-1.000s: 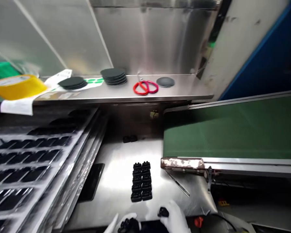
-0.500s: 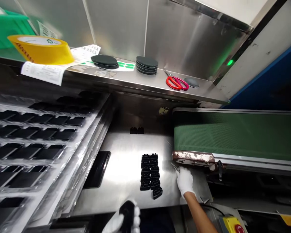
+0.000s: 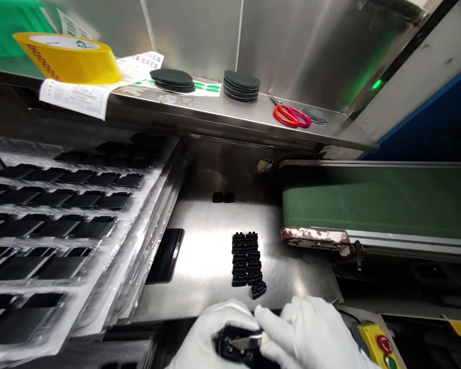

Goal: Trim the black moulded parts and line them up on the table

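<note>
At the bottom of the view my left hand [image 3: 209,333], in a white glove, is closed around a black plastic part [image 3: 226,348]. My right hand [image 3: 311,333], also gloved, grips a small knife [image 3: 246,342]. Its pointed metal blade lies over the black part, and the fingers cover most of its handle. Just beyond the hands, small black moulded pieces [image 3: 246,259] stand in two columns on the steel table [image 3: 207,256], with one piece [image 3: 258,289] set askew at the near end. Two more black pieces [image 3: 223,197] sit farther back.
Stacked clear trays [image 3: 88,225] of black parts fill the left, beside a dark flat panel [image 3: 165,256]. A green conveyor belt [image 3: 369,200] runs along the right. The shelf [image 3: 215,110] holds yellow tape [image 3: 72,59], black discs [image 3: 241,86] and red scissors [image 3: 292,115]. A red button [image 3: 384,343] is at lower right.
My right hand has moved from the table beside the conveyor to my left hand, bringing the knife onto the black part. My left hand has come up farther into view. The camera view has shifted slightly.
</note>
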A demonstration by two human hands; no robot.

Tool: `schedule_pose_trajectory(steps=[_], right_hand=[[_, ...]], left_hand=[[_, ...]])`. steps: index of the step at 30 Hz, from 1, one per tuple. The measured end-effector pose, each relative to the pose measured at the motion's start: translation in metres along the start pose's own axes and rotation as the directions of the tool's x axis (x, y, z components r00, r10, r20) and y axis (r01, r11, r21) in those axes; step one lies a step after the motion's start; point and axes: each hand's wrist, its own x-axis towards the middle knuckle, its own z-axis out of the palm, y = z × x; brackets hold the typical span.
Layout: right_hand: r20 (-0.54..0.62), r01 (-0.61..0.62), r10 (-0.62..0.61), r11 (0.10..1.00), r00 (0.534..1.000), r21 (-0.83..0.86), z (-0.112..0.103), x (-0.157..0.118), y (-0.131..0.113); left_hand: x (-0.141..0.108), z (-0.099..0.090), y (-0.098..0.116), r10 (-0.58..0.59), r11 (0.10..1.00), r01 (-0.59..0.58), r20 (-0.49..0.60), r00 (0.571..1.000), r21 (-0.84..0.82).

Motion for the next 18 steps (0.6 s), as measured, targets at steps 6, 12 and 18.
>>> schedule_pose_trajectory(steps=[6, 12, 18], right_hand=[[0.028, 0.107, -0.103, 0.968, 0.994, -0.229, -0.010, 0.011, -0.004], [0.068, 0.135, -0.121, 0.953, 0.990, -0.273, -0.014, 0.013, -0.006], [0.126, 0.130, -0.099, 0.953, 0.987, -0.272, 0.000, 0.011, -0.011]], left_hand=[[0.001, -0.002, -0.003, 0.065, 0.995, -0.068, 0.033, 0.997, 0.080], [0.000, -0.009, -0.006, 0.063, 0.990, -0.069, 0.054, 0.997, 0.120], [-0.001, -0.013, 0.001, 0.054, 0.931, -0.084, 0.092, 0.994, 0.355]])
